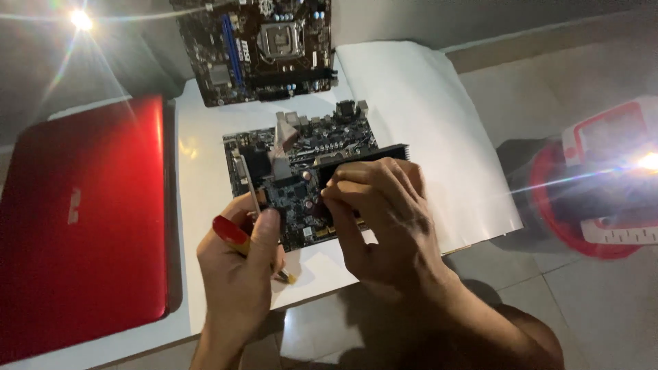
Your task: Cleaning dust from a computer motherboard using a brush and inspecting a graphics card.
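Over the near motherboard [301, 178], which lies flat on a white sheet [425, 137], both my hands work close together. My left hand [240, 267] is closed around a screwdriver with a red and yellow handle [231, 233], the handle tucked into my palm and its tip sticking out below my hand, while my thumb presses on the metal bracket [250, 185] of an expansion card [291, 199] seated in that board. My right hand [384, 219] sits just right of the left, its fingertips [336, 195] pinched on the card's top edge, beside a black finned heatsink [363, 159]. Beyond the near motherboard, at the sheet's far edge, lies a second motherboard [260, 48] with its bare processor socket showing. Left of the near motherboard a closed red laptop [82, 226] rests, well apart. Right of it, off the sheet on the tiled floor, stands a red and white lamp [603, 185], glaring brightly.
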